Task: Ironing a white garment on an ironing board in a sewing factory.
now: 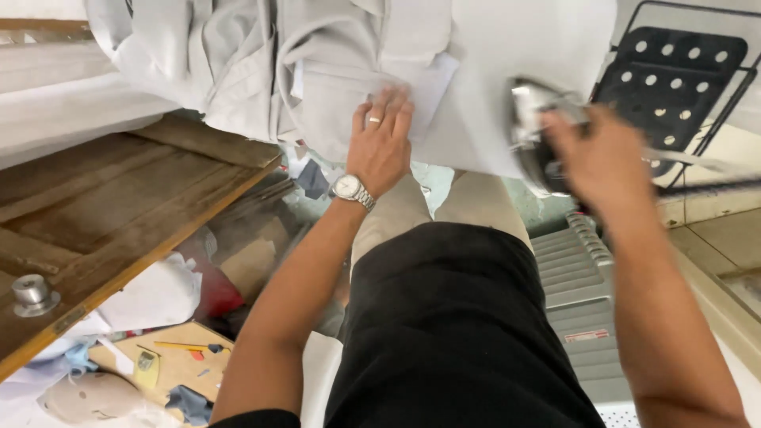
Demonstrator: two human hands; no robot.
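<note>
At the far left we saw a worn wooden board (pixel 119 206) with a metal knob (pixel 33 293) on it, and below it cloth scraps (pixel 151 297) lying on the floor. In the middle, our left hand (pixel 382 143), wearing a ring and a wristwatch (pixel 351 190), lay flat with fingers spread on the pale grey garment (pixel 317 71), which was spread over the desk (pixel 547 47). To the right, our right hand (pixel 602 154) was closed around the handle of a blurred iron (pixel 533 131) at the garment's edge. Beyond it stood a black perforated chair (pixel 674 67).
</note>
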